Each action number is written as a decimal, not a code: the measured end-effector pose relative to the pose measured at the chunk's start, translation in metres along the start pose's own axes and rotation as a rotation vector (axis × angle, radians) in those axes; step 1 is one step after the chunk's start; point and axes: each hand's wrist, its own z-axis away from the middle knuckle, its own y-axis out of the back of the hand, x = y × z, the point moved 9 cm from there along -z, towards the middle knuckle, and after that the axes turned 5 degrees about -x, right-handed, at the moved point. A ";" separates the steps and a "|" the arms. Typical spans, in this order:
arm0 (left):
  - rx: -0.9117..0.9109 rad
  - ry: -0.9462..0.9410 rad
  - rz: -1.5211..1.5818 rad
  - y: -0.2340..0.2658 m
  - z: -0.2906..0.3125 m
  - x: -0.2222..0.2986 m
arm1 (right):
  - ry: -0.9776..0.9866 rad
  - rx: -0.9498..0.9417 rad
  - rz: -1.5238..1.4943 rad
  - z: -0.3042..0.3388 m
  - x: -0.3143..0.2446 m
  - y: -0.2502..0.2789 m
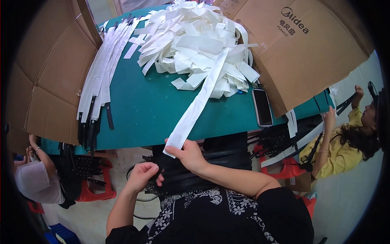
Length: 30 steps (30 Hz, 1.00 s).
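Pinched between the thumb and fingers of my right hand (189, 156) is the near end of a long flat white strip (198, 105). Its far end rests on a big heap of similar white strips (195, 36) on the green table. Lower and to the left, my left hand (144, 175) is closed with its fingers curled. Something dark shows by its fingertips, but I cannot make out whether they grip it. Black belts (221, 155) with a textured surface lie across my lap, just beyond my hands.
Black belts in white sleeves (106, 61) lie along the left of the green table (134, 110). Cardboard boxes (308, 53) stand on both sides. A phone (262, 107) lies at the right. A person in yellow (337, 142) handles straps at right; another person (36, 179) sits at left.
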 end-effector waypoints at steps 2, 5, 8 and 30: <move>0.008 0.061 0.002 0.001 0.013 -0.004 | 0.016 -0.006 0.050 0.009 0.002 -0.004; 0.061 0.087 -0.030 0.005 0.040 -0.015 | -0.015 -0.047 0.037 0.029 0.031 -0.022; 0.078 -0.001 -0.057 -0.002 0.044 -0.026 | 0.001 -0.009 -0.010 0.039 0.049 -0.027; 0.132 -0.047 -0.276 0.015 0.066 -0.025 | 0.039 0.208 -0.465 -0.077 -0.073 0.150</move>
